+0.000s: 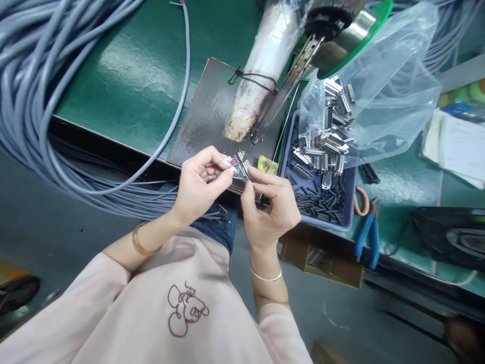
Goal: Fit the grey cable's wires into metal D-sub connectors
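In the middle, my left hand [202, 184] pinches thin coloured wires [235, 163] at the end of a cable. Between thumb and fingers, my right hand [269, 205] grips a metal multi-pin connector [243, 165]. The wire ends meet the connector's pin side; whether they are joined I cannot tell. A soldering iron [261, 129] points down just above the connector, its tip close to it. Beside it a white plastic-wrapped tube [252, 83] is tied with a black cord. Both hands are over the front edge of a dark plate [200, 111].
A blue bin [350, 202] at right holds loose connectors [328, 144] and short black sleeves [322, 199]. Blue-handled pliers [367, 235] lie beside it. Coiled grey cable [41, 101] fills the left. A solder spool [354, 40] stands at the back, and a yellow sponge [268, 165] lies near my right hand.
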### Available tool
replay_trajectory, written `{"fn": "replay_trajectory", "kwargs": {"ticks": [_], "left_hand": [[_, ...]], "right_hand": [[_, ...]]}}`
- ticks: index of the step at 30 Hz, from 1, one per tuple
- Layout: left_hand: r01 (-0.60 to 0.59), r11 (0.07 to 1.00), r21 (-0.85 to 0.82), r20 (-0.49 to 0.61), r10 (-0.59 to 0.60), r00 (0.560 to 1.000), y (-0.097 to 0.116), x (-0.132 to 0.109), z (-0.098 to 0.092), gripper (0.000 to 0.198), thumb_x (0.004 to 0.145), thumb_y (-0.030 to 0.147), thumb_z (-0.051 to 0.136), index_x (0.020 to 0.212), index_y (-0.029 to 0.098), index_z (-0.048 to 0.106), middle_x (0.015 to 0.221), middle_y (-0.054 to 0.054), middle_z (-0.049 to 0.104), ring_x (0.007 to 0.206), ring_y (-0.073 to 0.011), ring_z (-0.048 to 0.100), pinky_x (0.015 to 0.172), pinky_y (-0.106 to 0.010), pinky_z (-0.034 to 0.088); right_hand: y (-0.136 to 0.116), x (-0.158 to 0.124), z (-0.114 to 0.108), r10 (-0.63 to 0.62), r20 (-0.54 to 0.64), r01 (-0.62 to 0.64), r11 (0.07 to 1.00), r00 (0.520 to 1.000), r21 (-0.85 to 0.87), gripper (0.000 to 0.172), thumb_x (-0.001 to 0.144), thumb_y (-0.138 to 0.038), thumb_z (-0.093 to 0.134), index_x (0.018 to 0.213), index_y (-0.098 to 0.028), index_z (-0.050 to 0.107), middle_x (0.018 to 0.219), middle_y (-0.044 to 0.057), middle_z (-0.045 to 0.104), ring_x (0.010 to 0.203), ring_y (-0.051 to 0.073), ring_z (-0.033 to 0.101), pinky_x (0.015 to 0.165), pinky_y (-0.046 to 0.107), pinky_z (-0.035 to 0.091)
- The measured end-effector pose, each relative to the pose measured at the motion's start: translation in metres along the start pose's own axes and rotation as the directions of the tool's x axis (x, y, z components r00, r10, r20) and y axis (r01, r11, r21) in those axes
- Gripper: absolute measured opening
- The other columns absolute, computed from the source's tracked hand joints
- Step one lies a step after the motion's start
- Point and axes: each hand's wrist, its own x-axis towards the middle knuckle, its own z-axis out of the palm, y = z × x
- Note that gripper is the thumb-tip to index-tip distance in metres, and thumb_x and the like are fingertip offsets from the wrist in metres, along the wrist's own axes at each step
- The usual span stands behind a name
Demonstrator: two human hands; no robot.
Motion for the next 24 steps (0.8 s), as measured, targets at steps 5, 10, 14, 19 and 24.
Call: {"fn": "replay_trajectory", "kwargs": {"ticks": [5,10,14,19,24], "left_hand": [[-0.006,0.999,0.032,-0.005,0.006,1.000,0.0014,0.0031,0.0010,0.014,0.079,0.007,0.065,0.075,0.008,0.051,0.074,-0.001,0.057,0.054,-0.0009,0.051,0.048,-0.010,0.044],[-0.016,0.997,0.070,-0.009,0.017,1.000,0.0064,0.0049,0.0028,0.014,0.080,0.007,0.065,0.075,0.008,0.052,0.073,-0.001,0.057,0.054,-0.0012,0.051,0.047,-0.010,0.043],[-0.015,0.998,0.060,-0.006,0.016,1.000,0.0088,0.0064,0.0025,0.014,0.080,0.005,0.064,0.074,0.008,0.052,0.074,0.000,0.058,0.054,-0.0007,0.051,0.048,-0.010,0.044],[0.053,0.998,0.030,0.027,-0.054,0.998,0.0069,0.0063,-0.0008,0.015,0.079,0.004,0.063,0.074,0.009,0.050,0.074,0.000,0.059,0.053,-0.0001,0.049,0.047,-0.010,0.043],[0.066,0.997,-0.031,0.027,-0.065,0.997,0.0057,0.0030,-0.0015,0.015,0.082,0.008,0.066,0.077,0.010,0.052,0.074,0.000,0.060,0.053,0.0003,0.050,0.049,-0.009,0.044]], "right_hand": [[0.0024,0.0015,0.0008,-0.016,0.015,0.017,1.000,1.000,-0.016,0.018,0.084,0.001,0.068,0.089,-0.010,0.055,0.101,0.009,0.073,0.096,0.008,0.068,0.089,0.019,0.054],[0.0015,0.0038,0.0008,-0.035,-0.001,0.035,0.999,0.999,-0.034,0.018,0.083,0.001,0.070,0.090,-0.009,0.057,0.101,0.011,0.073,0.095,0.009,0.069,0.089,0.020,0.054],[-0.0006,0.0062,0.0005,-0.053,-0.009,0.052,0.997,0.999,-0.055,0.019,0.082,0.000,0.071,0.088,-0.010,0.056,0.100,0.011,0.073,0.093,0.009,0.068,0.087,0.020,0.055],[0.0018,0.0032,0.0008,-0.135,0.015,0.135,0.988,0.991,-0.074,0.022,0.081,-0.001,0.070,0.086,-0.011,0.052,0.099,0.012,0.073,0.088,0.010,0.069,0.082,0.017,0.056],[0.0016,0.0016,0.0001,0.006,0.007,-0.006,1.000,1.000,0.018,0.018,0.083,-0.001,0.068,0.088,-0.011,0.055,0.098,0.010,0.072,0.093,0.009,0.069,0.086,0.020,0.055]]}}
